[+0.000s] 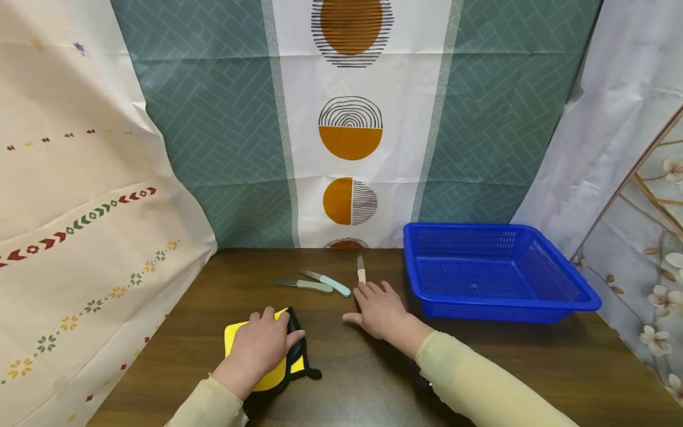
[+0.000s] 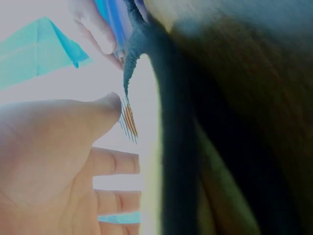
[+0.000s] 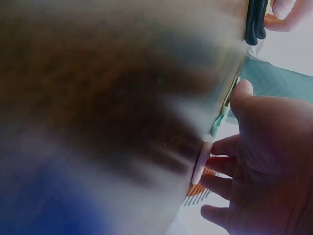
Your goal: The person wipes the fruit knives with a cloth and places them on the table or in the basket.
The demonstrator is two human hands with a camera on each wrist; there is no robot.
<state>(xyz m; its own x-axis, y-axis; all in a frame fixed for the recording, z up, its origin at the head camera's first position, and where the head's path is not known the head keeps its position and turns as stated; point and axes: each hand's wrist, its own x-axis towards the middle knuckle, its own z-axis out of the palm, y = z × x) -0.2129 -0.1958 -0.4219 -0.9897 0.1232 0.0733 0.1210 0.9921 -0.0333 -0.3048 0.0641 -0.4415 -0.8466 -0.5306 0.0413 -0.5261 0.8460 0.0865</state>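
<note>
While left hand (image 1: 261, 347) presses flat on pouch (image 1: 277, 356), right hand (image 1: 380, 309) open, touching knife (image 1: 361, 270) at 12 o'clock.

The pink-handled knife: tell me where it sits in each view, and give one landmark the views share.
Head: pink-handled knife lies on the table, just beyond the right hand's fingertips, left of the blue basket.
Left wrist: not in it.
Right wrist: its pink handle shows at the table's far edge, beside the fingers.
Shared landmark: the black-edged yellow item under the left hand, seen as a black edge and top right.
</note>
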